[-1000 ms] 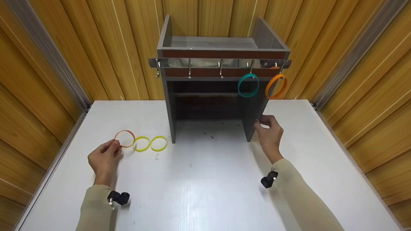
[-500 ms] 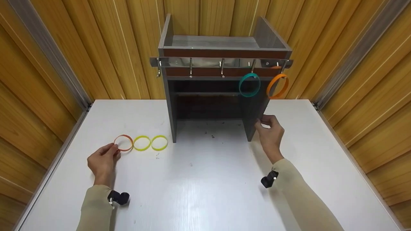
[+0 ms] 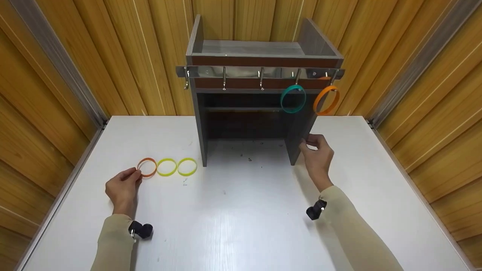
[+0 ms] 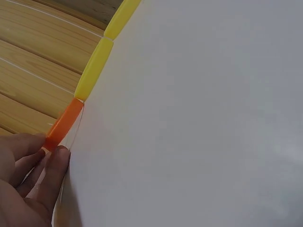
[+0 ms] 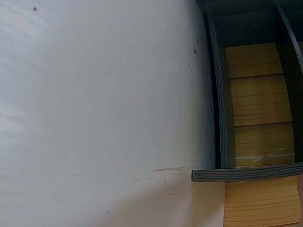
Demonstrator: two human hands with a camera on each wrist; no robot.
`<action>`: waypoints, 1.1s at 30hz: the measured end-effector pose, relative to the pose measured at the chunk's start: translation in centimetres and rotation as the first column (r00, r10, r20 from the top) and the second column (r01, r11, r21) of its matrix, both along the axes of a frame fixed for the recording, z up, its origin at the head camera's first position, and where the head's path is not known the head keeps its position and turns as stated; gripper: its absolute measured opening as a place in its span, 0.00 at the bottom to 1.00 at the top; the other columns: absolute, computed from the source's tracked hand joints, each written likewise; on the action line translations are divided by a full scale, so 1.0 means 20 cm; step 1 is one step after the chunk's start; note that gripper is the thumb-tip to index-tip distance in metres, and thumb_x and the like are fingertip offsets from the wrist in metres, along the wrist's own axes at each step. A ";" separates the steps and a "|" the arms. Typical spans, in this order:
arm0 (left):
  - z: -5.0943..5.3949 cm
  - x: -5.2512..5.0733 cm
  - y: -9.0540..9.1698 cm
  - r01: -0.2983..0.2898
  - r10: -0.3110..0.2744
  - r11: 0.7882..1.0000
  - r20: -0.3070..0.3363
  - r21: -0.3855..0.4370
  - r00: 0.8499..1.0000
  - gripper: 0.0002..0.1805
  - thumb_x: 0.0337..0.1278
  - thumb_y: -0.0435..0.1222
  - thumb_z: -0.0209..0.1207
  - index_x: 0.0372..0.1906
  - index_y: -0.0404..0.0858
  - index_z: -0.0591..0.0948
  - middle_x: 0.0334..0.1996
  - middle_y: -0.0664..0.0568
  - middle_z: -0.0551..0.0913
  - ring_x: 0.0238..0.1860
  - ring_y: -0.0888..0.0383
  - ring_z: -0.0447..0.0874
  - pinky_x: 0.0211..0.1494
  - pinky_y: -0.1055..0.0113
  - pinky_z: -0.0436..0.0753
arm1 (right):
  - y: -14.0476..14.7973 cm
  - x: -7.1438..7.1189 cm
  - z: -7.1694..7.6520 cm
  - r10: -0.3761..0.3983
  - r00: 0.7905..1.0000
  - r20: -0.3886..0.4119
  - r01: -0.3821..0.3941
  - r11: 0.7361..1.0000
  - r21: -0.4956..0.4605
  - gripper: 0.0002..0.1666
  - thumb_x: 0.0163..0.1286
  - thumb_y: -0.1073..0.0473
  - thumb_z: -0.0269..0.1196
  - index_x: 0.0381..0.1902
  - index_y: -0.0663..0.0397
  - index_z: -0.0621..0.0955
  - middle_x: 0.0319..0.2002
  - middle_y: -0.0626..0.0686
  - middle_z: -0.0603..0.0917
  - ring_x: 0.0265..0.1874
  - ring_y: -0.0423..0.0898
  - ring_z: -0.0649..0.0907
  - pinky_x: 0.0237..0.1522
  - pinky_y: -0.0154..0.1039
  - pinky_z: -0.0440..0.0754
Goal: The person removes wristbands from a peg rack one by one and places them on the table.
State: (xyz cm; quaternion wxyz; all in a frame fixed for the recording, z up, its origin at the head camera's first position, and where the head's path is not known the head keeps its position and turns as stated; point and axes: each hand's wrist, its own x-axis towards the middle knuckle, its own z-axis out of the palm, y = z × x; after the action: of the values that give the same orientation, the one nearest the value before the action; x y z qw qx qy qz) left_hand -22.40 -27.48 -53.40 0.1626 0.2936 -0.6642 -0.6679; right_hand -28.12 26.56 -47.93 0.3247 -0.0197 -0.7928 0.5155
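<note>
My left hand [image 3: 122,187] pinches the near left side of a thin, flat orange ring [image 4: 65,124] between thumb and fingers. This ring lies at table level, touching or almost touching a yellow ring [image 3: 167,175]. Another yellow ring [image 3: 187,175] completes the row to the right. Beside the grey shelf unit [image 3: 199,124], my right hand [image 3: 318,160] has its fingertips at the right side panel. That panel partly hides the fingertips, so their exact hold is unclear. Only a sliver of that hand shows in the right wrist view.
A metal hook rail [image 3: 241,72] runs across the shelf's front. A teal ring [image 3: 282,103] and an orange ring [image 3: 316,105] hang from its two rightmost hooks. The white table [image 3: 226,226] meets wood-patterned walls [image 3: 150,56].
The left hand has lowered the orange ring from a slight tilt to flat on the table, then moved it slightly right, toward the yellow rings. My right hand stays at the panel.
</note>
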 end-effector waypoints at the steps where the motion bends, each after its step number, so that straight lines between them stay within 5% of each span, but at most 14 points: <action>1: 0.00 0.00 0.00 0.003 -0.002 1.000 0.008 -0.018 1.000 0.20 0.65 0.28 0.71 0.59 0.26 0.85 0.39 0.53 0.88 0.35 0.68 0.88 0.46 0.75 0.88 | 0.00 0.00 0.00 0.000 1.000 -0.004 0.000 1.000 0.001 0.11 0.67 0.68 0.71 0.47 0.64 0.85 0.42 0.55 0.89 0.40 0.42 0.86 0.37 0.25 0.81; 8: 0.00 0.01 0.00 0.025 -0.014 0.983 0.060 -0.180 0.998 0.18 0.68 0.32 0.69 0.59 0.29 0.87 0.49 0.43 0.88 0.37 0.70 0.85 0.42 0.81 0.85 | 0.00 0.01 0.00 -0.013 1.000 0.005 0.013 1.000 0.004 0.11 0.67 0.68 0.71 0.46 0.63 0.85 0.41 0.55 0.89 0.40 0.41 0.86 0.38 0.25 0.81; 18: 0.06 0.03 0.06 0.047 -0.041 0.972 0.029 -0.230 0.999 0.19 0.72 0.37 0.67 0.61 0.33 0.86 0.56 0.40 0.86 0.46 0.61 0.85 0.45 0.81 0.85 | 0.00 0.01 0.00 0.001 1.000 0.013 -0.001 1.000 -0.005 0.11 0.67 0.69 0.70 0.47 0.63 0.85 0.42 0.55 0.88 0.41 0.43 0.85 0.39 0.25 0.81; 24: 0.14 0.01 0.15 0.069 -0.096 0.953 -0.077 -0.295 0.992 0.18 0.70 0.38 0.70 0.58 0.33 0.88 0.52 0.42 0.89 0.44 0.65 0.85 0.42 0.81 0.84 | -0.01 0.01 0.01 0.005 1.000 -0.006 -0.005 1.000 -0.008 0.10 0.67 0.69 0.70 0.46 0.63 0.85 0.41 0.55 0.88 0.40 0.42 0.85 0.37 0.25 0.81; 33: 0.27 -0.02 0.33 0.084 -0.165 0.945 -0.240 -0.317 0.957 0.14 0.68 0.36 0.72 0.53 0.34 0.90 0.49 0.44 0.91 0.42 0.66 0.87 0.45 0.79 0.84 | -0.01 0.01 0.01 0.002 1.000 -0.001 -0.002 1.000 -0.006 0.11 0.67 0.69 0.71 0.47 0.63 0.85 0.42 0.55 0.89 0.41 0.43 0.85 0.39 0.25 0.81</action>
State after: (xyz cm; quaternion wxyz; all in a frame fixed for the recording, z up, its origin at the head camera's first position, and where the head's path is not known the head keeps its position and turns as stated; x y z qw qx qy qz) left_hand -22.71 -20.85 -47.93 0.2496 0.1310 -0.7487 -0.6000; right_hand -27.96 26.41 -47.79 0.3246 -0.0199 -0.7911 0.5181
